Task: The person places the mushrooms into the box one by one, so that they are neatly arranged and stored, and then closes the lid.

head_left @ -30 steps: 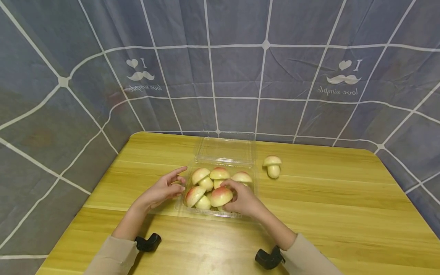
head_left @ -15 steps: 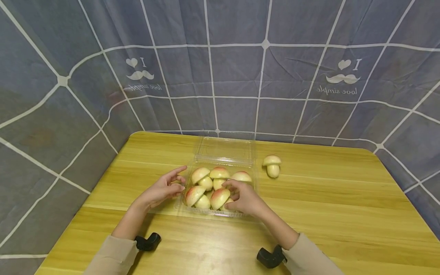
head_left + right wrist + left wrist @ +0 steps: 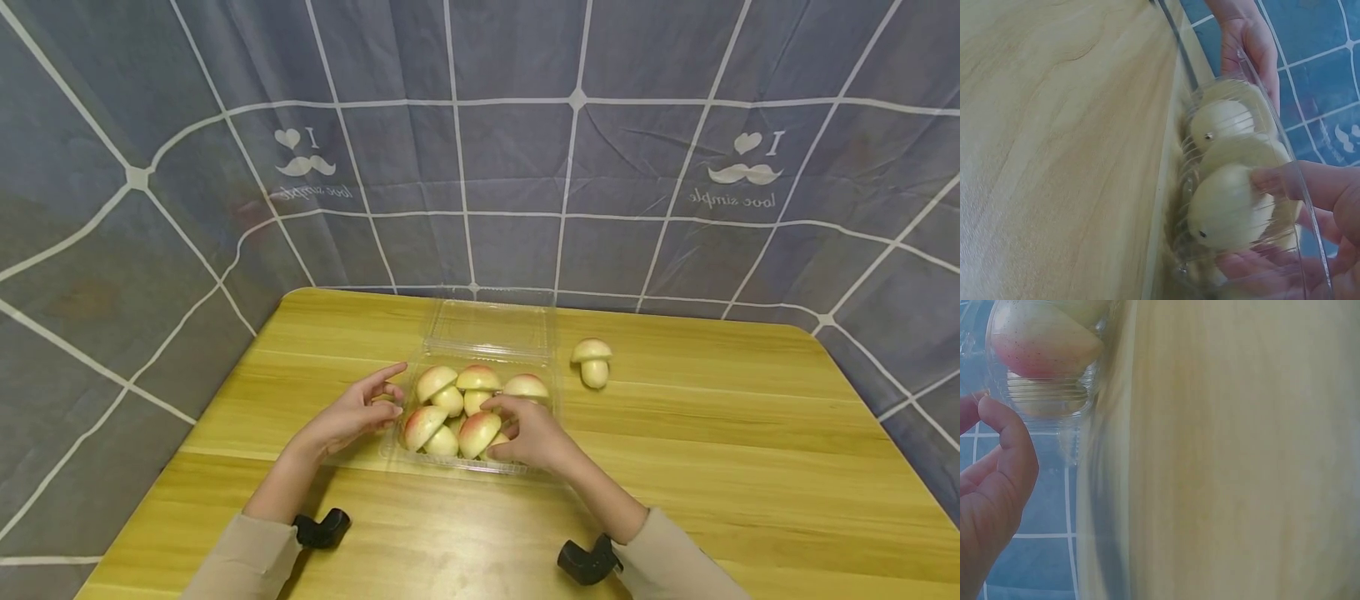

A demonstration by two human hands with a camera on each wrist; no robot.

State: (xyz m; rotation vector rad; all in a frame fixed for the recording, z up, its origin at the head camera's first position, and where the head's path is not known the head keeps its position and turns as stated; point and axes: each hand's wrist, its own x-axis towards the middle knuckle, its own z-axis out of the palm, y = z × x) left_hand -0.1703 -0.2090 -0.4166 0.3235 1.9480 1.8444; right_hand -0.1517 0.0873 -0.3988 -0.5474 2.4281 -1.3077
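A clear plastic box (image 3: 517, 465) with its hinged lid (image 3: 491, 327) raised holds several toy mushrooms, cream with reddish caps. My right hand (image 3: 534, 435) reaches inside and curls its fingers and thumb round the mushroom at the front right (image 3: 480, 433); its stem is largely behind the fingers. The right wrist view shows the fingers (image 3: 1307, 181) around a pale round stem (image 3: 1229, 206) behind the clear wall. At the box's left rim, my left hand (image 3: 348, 419) pinches the edge with thumb and curled fingers, the index finger stretched forward. In the left wrist view, its thumb (image 3: 1013, 440) meets that rim.
One more toy mushroom (image 3: 594, 363) lies on the wooden table (image 3: 712, 433), to the right of the box. A grey curtain (image 3: 517, 167) with white lines hangs behind the table and along its sides. A black wrist camera (image 3: 588, 560) sits at each sleeve.
My right hand has tilted the front-right mushroom, its cap now leaning left with the stem toward the hand, and lowered it among the others. My left hand has stayed at the box's rim.
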